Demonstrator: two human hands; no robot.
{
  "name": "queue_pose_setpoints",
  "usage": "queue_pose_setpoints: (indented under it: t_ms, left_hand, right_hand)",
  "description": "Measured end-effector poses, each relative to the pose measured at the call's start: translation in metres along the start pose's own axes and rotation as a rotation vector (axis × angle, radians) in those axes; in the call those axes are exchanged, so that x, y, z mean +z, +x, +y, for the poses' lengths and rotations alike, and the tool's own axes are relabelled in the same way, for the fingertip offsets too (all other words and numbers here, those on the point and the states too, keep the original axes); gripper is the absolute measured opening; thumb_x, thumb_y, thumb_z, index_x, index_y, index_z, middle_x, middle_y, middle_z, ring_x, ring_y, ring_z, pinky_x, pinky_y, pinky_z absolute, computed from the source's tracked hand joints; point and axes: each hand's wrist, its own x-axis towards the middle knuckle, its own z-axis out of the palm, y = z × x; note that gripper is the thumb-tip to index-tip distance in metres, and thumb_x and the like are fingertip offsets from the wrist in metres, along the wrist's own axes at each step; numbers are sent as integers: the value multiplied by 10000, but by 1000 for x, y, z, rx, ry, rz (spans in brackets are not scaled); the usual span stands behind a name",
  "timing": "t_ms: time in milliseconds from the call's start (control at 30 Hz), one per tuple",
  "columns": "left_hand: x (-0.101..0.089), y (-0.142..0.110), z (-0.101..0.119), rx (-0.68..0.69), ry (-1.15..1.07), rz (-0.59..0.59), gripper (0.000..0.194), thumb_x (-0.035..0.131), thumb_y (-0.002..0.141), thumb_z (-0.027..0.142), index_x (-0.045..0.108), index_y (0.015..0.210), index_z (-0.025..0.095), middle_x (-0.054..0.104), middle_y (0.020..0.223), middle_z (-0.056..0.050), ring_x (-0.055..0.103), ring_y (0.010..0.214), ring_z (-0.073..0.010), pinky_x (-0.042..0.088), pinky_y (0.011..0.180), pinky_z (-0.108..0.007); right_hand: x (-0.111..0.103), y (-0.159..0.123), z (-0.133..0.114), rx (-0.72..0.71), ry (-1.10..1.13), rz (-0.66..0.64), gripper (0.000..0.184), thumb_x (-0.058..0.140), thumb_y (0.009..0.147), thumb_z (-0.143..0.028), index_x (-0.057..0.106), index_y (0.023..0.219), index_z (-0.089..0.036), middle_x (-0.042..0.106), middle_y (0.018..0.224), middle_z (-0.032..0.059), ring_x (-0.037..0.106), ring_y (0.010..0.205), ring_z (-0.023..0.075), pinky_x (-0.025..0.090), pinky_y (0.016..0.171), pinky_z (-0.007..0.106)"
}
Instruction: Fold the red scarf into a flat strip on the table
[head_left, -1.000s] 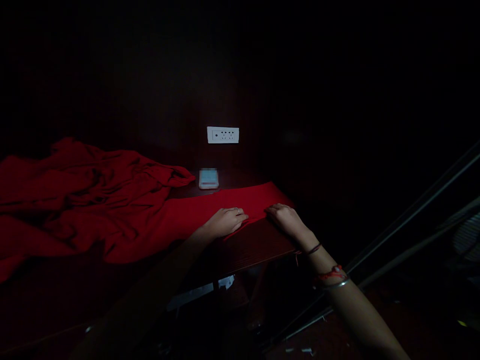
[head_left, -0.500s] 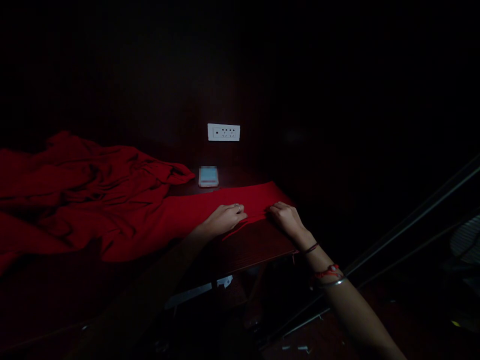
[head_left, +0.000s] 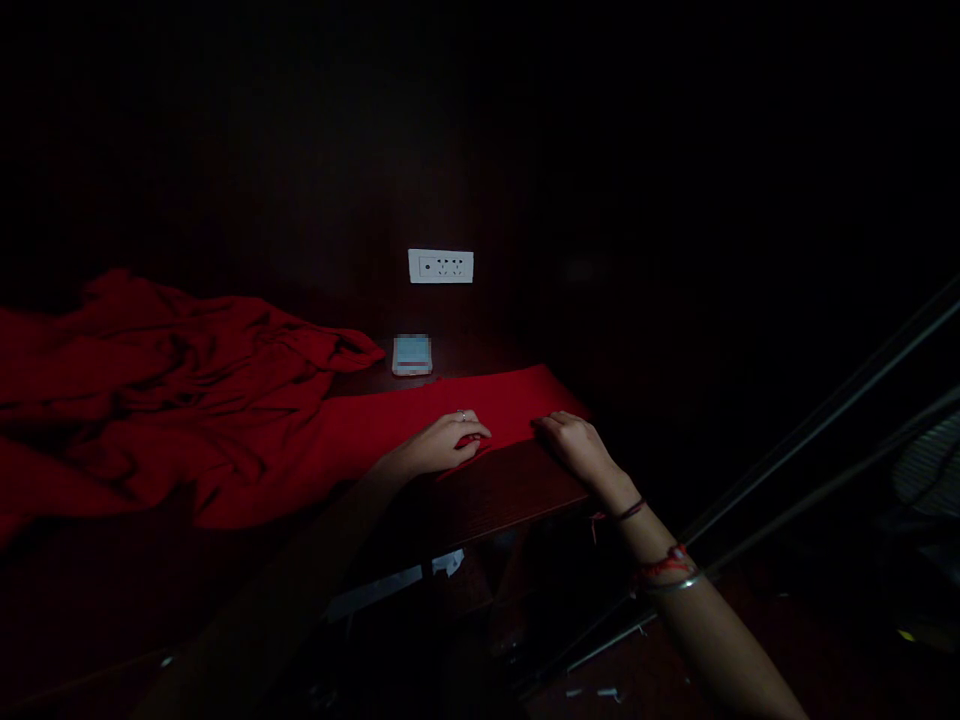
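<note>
A large red cloth (head_left: 225, 410) lies on a dark wooden table (head_left: 495, 495), bunched up at the left and spread flat at the right end. My left hand (head_left: 442, 442) rests on the flat part with its fingers curled onto the near hem, pinching the cloth. My right hand (head_left: 571, 443) sits at the cloth's right near corner, fingers bent over the edge and gripping it. That wrist wears a red cord, a dark band and a metal bangle. The room is very dark.
A small pale phone-like object (head_left: 412, 355) lies on the table behind the cloth. A white wall socket (head_left: 441, 266) is above it. Dark slanted rails (head_left: 817, 440) run at the right. White scraps (head_left: 405, 580) lie under the table.
My left hand's fingers have curled from flat into a pinch on the hem. The right hand has barely shifted. The view has drifted slightly.
</note>
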Motion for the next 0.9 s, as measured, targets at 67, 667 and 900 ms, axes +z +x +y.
queue_pose_setpoints:
  t_ms: [67, 667, 900]
  left_hand:
    - [2, 0, -1, 1, 12, 10, 272, 409, 821, 229, 538, 1054, 179, 533, 996, -38, 483, 915, -134, 363, 839, -230]
    - [-6, -1, 2, 71, 146, -133, 220, 402, 790, 166, 596, 888, 200, 588, 845, -9, 506, 847, -142, 365, 807, -252]
    - [10, 9, -3, -58, 68, 14, 256, 327, 844, 186, 554, 962, 169, 576, 942, -36, 513, 880, -138, 375, 830, -255]
  right_hand:
    - [-2, 2, 0, -14, -31, 2, 237, 374, 858, -225, 563, 989, -167, 591, 833, 55, 515, 776, 157, 349, 697, 245]
    - [-8, -6, -5, 102, 19, -91, 288, 326, 865, -213, 604, 930, -173, 592, 917, 72, 515, 852, 157, 352, 759, 247]
    - [-12, 36, -21, 150, 198, -41, 389, 258, 879, -306, 452, 1174, -142, 477, 1187, 107, 405, 1089, 184, 274, 925, 305]
